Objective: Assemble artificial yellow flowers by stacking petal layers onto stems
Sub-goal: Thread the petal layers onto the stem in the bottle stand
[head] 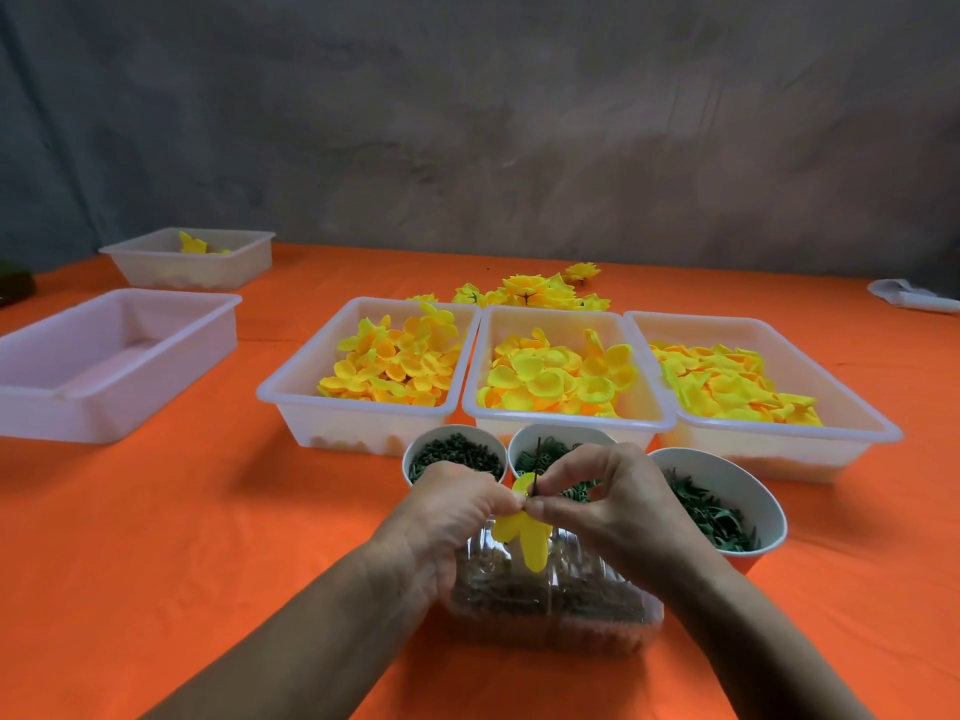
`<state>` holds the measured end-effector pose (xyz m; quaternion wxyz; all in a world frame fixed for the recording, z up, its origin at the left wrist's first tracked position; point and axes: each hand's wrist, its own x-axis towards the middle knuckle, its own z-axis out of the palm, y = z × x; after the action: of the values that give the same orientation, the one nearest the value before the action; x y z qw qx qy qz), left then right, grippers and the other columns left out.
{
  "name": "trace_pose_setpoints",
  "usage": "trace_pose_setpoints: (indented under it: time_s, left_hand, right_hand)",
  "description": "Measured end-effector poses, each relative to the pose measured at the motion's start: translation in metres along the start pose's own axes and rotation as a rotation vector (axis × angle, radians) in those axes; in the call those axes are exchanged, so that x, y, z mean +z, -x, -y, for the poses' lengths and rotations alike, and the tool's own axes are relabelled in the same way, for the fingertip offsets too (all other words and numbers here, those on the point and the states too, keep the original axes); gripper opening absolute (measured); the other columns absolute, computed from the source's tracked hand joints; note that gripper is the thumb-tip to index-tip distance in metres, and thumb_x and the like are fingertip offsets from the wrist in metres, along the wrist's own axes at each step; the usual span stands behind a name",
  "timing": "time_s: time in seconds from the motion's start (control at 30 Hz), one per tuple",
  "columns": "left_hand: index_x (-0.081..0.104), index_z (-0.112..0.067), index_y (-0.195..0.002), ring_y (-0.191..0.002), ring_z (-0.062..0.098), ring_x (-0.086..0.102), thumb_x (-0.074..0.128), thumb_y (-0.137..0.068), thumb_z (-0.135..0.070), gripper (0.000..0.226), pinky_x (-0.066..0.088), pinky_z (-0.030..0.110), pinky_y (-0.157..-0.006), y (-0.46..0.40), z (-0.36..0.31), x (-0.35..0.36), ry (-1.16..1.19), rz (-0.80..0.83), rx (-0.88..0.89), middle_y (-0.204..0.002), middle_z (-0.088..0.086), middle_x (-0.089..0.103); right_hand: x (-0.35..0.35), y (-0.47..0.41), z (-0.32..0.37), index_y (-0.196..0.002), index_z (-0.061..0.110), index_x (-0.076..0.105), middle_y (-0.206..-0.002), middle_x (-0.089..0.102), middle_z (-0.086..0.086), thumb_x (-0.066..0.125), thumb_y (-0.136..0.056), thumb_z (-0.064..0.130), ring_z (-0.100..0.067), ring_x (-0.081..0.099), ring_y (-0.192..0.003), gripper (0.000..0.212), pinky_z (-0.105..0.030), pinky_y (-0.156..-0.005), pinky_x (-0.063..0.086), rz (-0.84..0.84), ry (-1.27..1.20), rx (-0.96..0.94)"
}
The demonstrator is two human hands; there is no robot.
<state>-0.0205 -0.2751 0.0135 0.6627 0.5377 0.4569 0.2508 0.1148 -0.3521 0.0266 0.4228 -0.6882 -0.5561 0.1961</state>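
Both hands meet at lower centre of the frame, over a clear plastic container (550, 610) of dark pieces. The left hand (452, 517) pinches a yellow petal layer (527, 537) at its top, fingers curled, and the petal hangs down from the fingertips. The right hand (608, 501) pinches a thin dark stem (537, 472) right against that petal, thumb and forefinger pressed together, the stem poking up above the knuckles.

Just behind the hands, three white bowls: the left bowl (454, 459) holds dark green bits, the middle bowl (545, 444) is half hidden by the hands, the right bowl (727, 506) holds green leafy pieces. Behind them, mid-frame, three white trays stand side by side, touching: left tray (363, 371), centre tray (563, 371), right tray (753, 387), all heaped with yellow petals. Finished yellow flowers (535, 292) lie on the orange desk (182, 537) behind the trays. At left, a translucent tray (104, 366), and in the upper left a smaller tray (192, 257) with a yellow flower inside. A white object (914, 298) sits at the far right edge, too small to tell.
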Motion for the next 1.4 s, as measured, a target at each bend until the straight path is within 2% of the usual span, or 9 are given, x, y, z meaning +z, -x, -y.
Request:
trace_pose_setpoints:
  time_s: [0.17,0.37,0.47,0.6,0.87,1.0,1.13,1.27,1.4]
  left_hand:
    - [0.071,-0.011,-0.068,-0.076,0.024,0.064,0.074,-0.076,-0.005,0.011,0.05,0.041,-0.079,0.003,0.0,-0.009,-0.036,-0.013,0.181,-0.076,0.013,0.069]
    - [0.077,-0.022,-0.073,-0.098,0.002,0.062,0.083,-0.067,-0.013,0.012,0.05,0.027,-0.089,0.011,0.001,-0.005,-0.161,-0.026,0.508,-0.102,-0.006,0.066]
    - [0.078,-0.021,-0.07,-0.097,0.001,0.062,0.085,-0.063,-0.017,0.011,0.051,0.033,-0.092,0.01,0.001,-0.001,-0.201,-0.039,0.552,-0.101,-0.006,0.066]
    - [0.078,-0.021,-0.066,-0.094,0.001,0.063,0.085,-0.062,-0.021,0.008,0.052,0.036,-0.089,0.006,0.003,-0.003,-0.227,-0.02,0.581,-0.095,-0.01,0.068]
    - [0.075,-0.025,-0.061,-0.1,-0.003,0.057,0.077,-0.056,-0.043,0.019,0.043,0.015,-0.088,-0.001,0.011,-0.006,-0.277,-0.025,0.707,-0.093,-0.01,0.069]
    - [0.073,-0.026,-0.061,-0.103,0.0,0.057,0.079,-0.062,-0.037,0.013,0.044,0.023,-0.091,-0.004,0.012,-0.009,-0.337,0.003,0.703,-0.097,-0.01,0.069]
    - [0.072,-0.028,-0.062,-0.104,-0.003,0.055,0.083,-0.068,-0.021,0.015,0.043,0.021,-0.091,-0.009,0.012,-0.012,-0.392,0.034,0.711,-0.1,-0.014,0.067]
    - [0.073,-0.021,-0.063,-0.104,-0.008,0.054,0.084,-0.068,-0.019,0.012,0.036,0.006,-0.089,-0.016,0.007,-0.015,-0.433,0.081,0.708,-0.101,-0.016,0.066]
    - [0.075,-0.022,-0.065,-0.104,-0.009,0.055,0.084,-0.067,-0.023,0.01,0.039,0.012,-0.092,-0.019,0.005,-0.018,-0.409,0.136,0.646,-0.1,-0.021,0.066]
  right_hand:
    - [-0.008,0.006,-0.003,-0.082,0.022,0.078,-0.086,0.074,0.005,0.08,-0.072,0.017,-0.009,0.069,-0.083,0.012,-0.037,-0.081,0.056,0.021,-0.234,0.049]
    - [-0.005,0.007,-0.003,-0.073,0.021,0.077,-0.082,0.072,0.001,0.081,-0.068,0.026,-0.014,0.067,-0.082,0.008,-0.034,-0.075,0.052,0.022,-0.248,-0.037]
    - [-0.005,0.006,-0.005,-0.07,0.025,0.077,-0.081,0.072,0.003,0.077,-0.056,0.045,-0.011,0.067,-0.079,0.025,-0.03,-0.071,0.05,0.011,-0.248,-0.051]
    - [-0.003,0.002,-0.006,-0.063,0.025,0.075,-0.074,0.072,0.001,0.077,-0.055,0.04,-0.01,0.067,-0.073,0.017,-0.026,-0.068,0.051,0.025,-0.308,-0.036]
    - [-0.008,-0.001,-0.006,-0.07,0.013,0.077,-0.076,0.073,-0.006,0.082,-0.063,0.026,-0.011,0.066,-0.072,0.016,-0.025,-0.072,0.05,0.109,-0.314,0.021]
    - [-0.015,-0.01,-0.003,-0.07,0.014,0.076,-0.081,0.073,-0.013,0.08,-0.071,0.016,-0.026,0.066,-0.077,0.004,-0.042,-0.076,0.052,0.194,-0.22,0.058]
    - [-0.023,-0.014,-0.001,-0.072,0.013,0.077,-0.075,0.073,-0.011,0.077,-0.074,0.009,-0.016,0.066,-0.068,0.004,-0.032,-0.069,0.053,0.283,-0.231,0.106]
    - [-0.026,-0.043,-0.005,-0.081,0.015,0.075,-0.081,0.075,-0.004,0.072,-0.08,0.008,-0.012,0.069,-0.077,0.007,-0.021,-0.066,0.051,-0.026,-0.26,0.039]
    - [-0.017,-0.102,-0.026,-0.11,0.019,0.07,-0.123,0.063,-0.006,0.068,-0.084,0.022,-0.021,0.052,-0.121,0.026,-0.034,-0.098,0.043,-0.19,0.153,0.113]
